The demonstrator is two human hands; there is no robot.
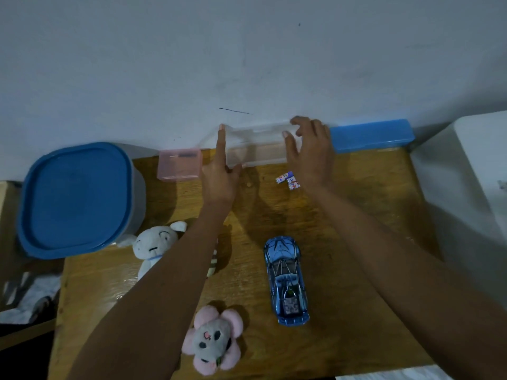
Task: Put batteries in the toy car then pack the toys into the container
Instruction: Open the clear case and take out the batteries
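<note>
A clear plastic container (258, 148) stands at the table's far edge against the wall. My left hand (222, 171) lies flat against its left end, and my right hand (308, 152) clasps its right end. Just below the container lie small white batteries (288, 180). The blue toy car (286, 279) sits near the table's middle, nose pointing away from me. A white plush toy (156, 244) lies to the left, partly hidden by my left forearm. A pink and grey flower plush (212, 340) rests near the front edge.
A large tub with a blue lid (75, 197) stands at the left. A small pink box (179, 164) sits beside the clear container, and a blue lid (371, 135) leans on the wall at the right. A white appliance (472, 171) borders the wooden table (356, 215).
</note>
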